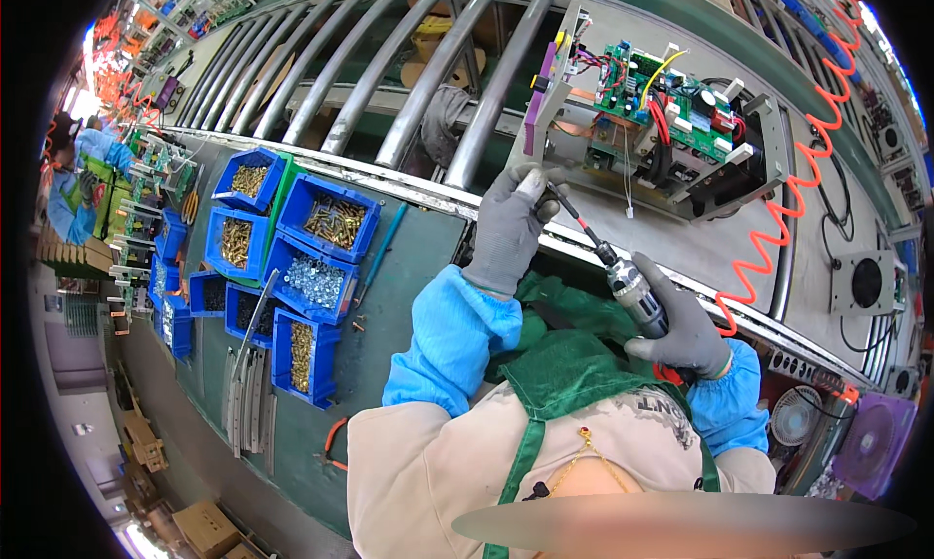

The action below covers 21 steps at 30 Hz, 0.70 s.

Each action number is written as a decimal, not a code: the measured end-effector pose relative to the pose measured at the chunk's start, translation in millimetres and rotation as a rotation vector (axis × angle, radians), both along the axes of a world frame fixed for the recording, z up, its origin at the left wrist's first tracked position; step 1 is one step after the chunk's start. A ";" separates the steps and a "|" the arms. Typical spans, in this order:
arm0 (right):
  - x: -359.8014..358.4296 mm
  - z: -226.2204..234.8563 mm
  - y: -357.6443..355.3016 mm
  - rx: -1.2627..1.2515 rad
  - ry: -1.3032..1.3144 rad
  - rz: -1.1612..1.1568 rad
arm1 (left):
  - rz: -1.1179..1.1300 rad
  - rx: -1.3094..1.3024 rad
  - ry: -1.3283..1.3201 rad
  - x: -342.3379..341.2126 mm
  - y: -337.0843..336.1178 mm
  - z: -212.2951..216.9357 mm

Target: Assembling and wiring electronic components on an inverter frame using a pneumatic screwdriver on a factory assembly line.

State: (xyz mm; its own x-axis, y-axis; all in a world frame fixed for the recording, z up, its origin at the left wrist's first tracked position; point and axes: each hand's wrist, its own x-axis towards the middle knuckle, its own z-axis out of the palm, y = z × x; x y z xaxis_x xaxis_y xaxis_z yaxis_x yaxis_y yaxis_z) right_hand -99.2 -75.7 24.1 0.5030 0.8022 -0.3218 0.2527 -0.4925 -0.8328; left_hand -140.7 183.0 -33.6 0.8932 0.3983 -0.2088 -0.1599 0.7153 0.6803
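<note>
In my gloved right hand (676,316) is a pneumatic screwdriver (632,291), its long bit pointing up and left. My gloved left hand (511,228) is closed at the tip of that bit, thumb and fingers pinched together. Whatever small piece sits between those fingers is too hidden to name. Just beyond both hands stands an open metal chassis (720,204) carrying a green circuit board (632,77), with red, yellow and black wires and white connectors. A purple-edged front panel (541,102) forms its left side, close above my left hand.
Blue bins (336,218) of screws and washers stand on the green bench (409,267) at left, beside metal strips (251,403) and a teal stick (381,252). A roller conveyor (389,63) runs behind. An orange coiled hose (769,233) hangs right. Another person (83,184) works far left.
</note>
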 end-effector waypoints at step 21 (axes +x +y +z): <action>-1.0 -14.0 14.6 0.143 0.444 -0.232 | 0.481 1.360 1.204 -228.7 101.8 47.8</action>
